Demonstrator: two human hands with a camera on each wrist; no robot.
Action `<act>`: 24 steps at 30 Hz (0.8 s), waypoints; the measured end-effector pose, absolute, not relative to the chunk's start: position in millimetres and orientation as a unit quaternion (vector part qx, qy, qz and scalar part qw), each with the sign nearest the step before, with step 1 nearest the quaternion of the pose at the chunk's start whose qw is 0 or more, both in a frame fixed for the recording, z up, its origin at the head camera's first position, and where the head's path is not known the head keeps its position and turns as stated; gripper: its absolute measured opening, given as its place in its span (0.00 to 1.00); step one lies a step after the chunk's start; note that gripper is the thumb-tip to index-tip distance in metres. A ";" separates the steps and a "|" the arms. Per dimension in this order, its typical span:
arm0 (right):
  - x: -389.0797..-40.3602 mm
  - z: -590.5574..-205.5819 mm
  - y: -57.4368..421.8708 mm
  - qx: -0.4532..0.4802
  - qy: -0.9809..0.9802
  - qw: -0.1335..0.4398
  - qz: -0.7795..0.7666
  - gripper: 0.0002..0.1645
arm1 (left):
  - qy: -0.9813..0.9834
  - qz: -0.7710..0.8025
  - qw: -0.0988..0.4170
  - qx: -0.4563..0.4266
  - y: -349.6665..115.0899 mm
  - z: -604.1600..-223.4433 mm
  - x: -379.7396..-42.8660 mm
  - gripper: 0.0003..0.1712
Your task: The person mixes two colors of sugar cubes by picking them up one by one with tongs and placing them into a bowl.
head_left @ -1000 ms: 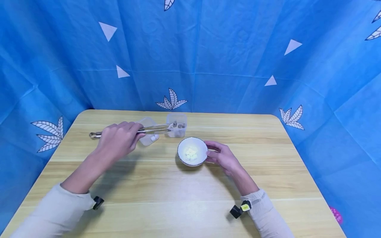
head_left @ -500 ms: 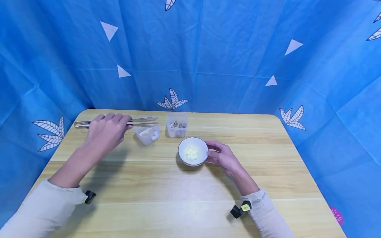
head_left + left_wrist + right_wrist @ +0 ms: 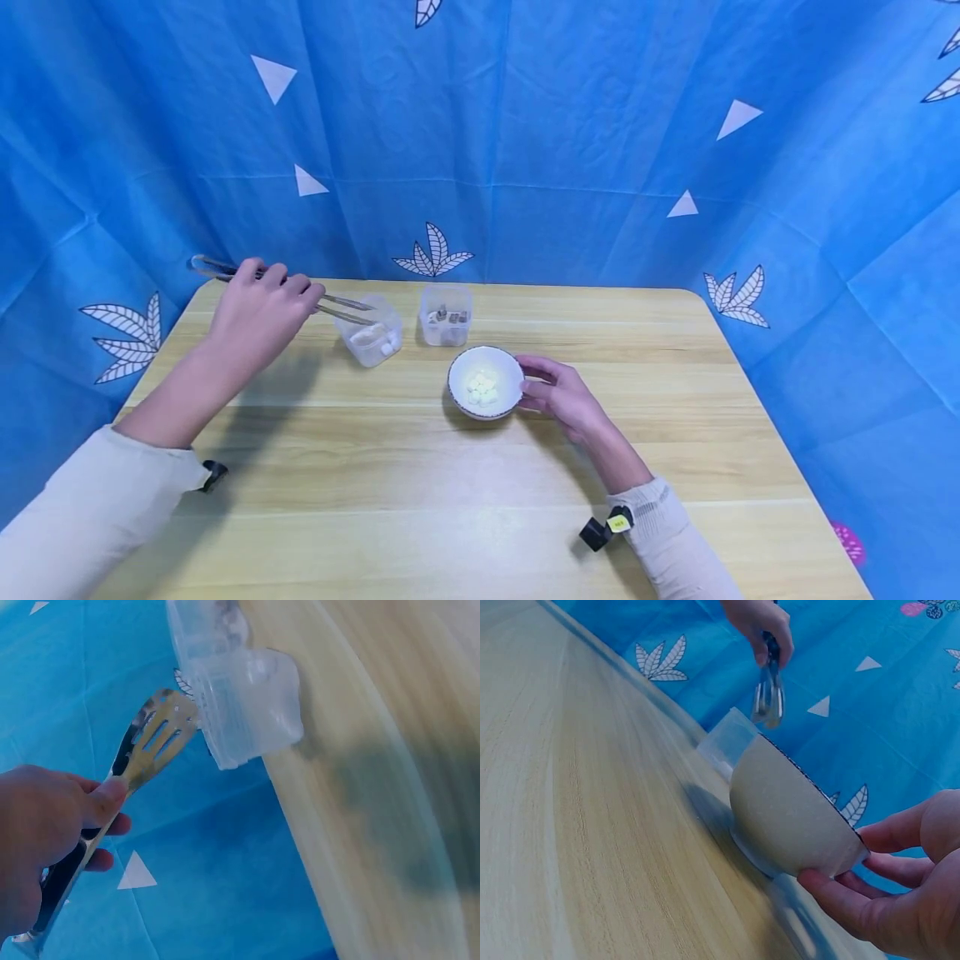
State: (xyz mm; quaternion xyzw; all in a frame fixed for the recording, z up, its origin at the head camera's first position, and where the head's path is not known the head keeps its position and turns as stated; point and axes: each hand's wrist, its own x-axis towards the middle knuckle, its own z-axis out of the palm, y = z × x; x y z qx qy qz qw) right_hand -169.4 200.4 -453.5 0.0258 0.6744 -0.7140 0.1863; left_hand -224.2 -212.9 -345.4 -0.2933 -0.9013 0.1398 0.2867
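My left hand (image 3: pixel 262 312) grips metal tongs (image 3: pixel 154 742) with slotted ends. The two tong arms stand apart, tips angled down over the left clear plastic container (image 3: pixel 352 346), which has white pieces (image 3: pixel 387 344) in it. In the head view, nothing shows between the tips. At the middle of the table, my right hand (image 3: pixel 558 392) holds the side of a white bowl (image 3: pixel 462 377) with a dark patterned rim. Thumb and fingers lie against its wall in the right wrist view. Several pale, cream-white pieces (image 3: pixel 482 388) lie in the bowl.
A second clear plastic container (image 3: pixel 446 336) with small brown pieces (image 3: pixel 454 317) stands right of the first, near the table's back edge. A blue patterned cloth (image 3: pixel 570 125) hangs behind and beside the wooden table (image 3: pixel 480 517).
My left hand has moved left with the tongs, away from the right container, and has tilted them tips-down over the left one. The right hand and bowl have stayed in place.
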 end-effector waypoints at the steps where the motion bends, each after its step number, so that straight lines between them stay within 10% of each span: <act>1: -169.2 -453.6 200.5 0.026 0.675 0.186 -0.714 0.32 | -0.900 0.150 0.277 -0.301 -213.1 -344.3 -225.7 0.14; 24: -169.4 -453.0 200.4 0.027 0.672 0.188 -0.716 0.32 | -0.846 0.282 0.171 -0.418 -184.0 -350.9 -256.4 0.19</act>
